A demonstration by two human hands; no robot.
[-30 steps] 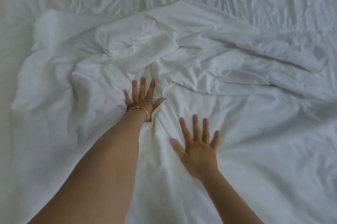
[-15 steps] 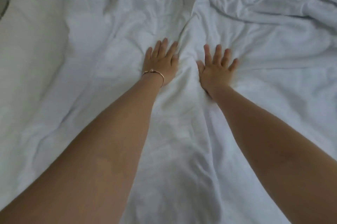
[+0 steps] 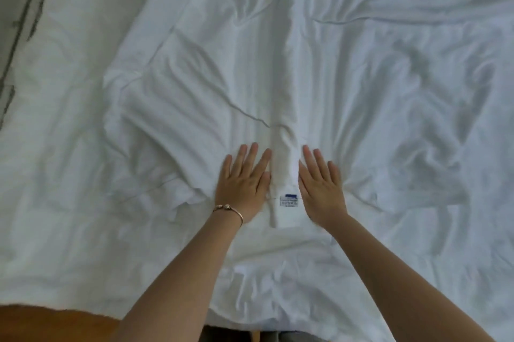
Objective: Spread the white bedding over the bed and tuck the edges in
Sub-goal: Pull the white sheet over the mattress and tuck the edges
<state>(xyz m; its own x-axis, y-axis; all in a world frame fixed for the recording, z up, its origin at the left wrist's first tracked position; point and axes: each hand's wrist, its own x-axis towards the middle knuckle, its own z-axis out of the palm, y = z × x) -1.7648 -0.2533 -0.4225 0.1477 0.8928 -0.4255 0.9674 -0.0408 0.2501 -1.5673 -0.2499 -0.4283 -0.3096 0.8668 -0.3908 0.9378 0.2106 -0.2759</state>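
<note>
The white bedding (image 3: 375,108) lies wrinkled across the bed and fills most of the head view. A raised fold (image 3: 286,152) runs up its middle and ends at a small white and blue label (image 3: 289,200). My left hand (image 3: 244,183), with a thin bracelet at the wrist, lies flat on the sheet just left of the fold. My right hand (image 3: 319,185) lies flat just right of it. All fingers are straight and hold nothing. The bedding's near edge (image 3: 250,311) hangs over the bed's front.
The bed's left side (image 3: 50,147) shows a flatter white layer beside the wrinkled sheet. A grey strip (image 3: 16,21) runs along the far left. Brown floor (image 3: 55,325) shows at the bottom left, below the bed's near edge.
Both hands have slid back toward me along the sheet, staying flat on either side of the middle fold. The label and the bed's near edge have come into view.
</note>
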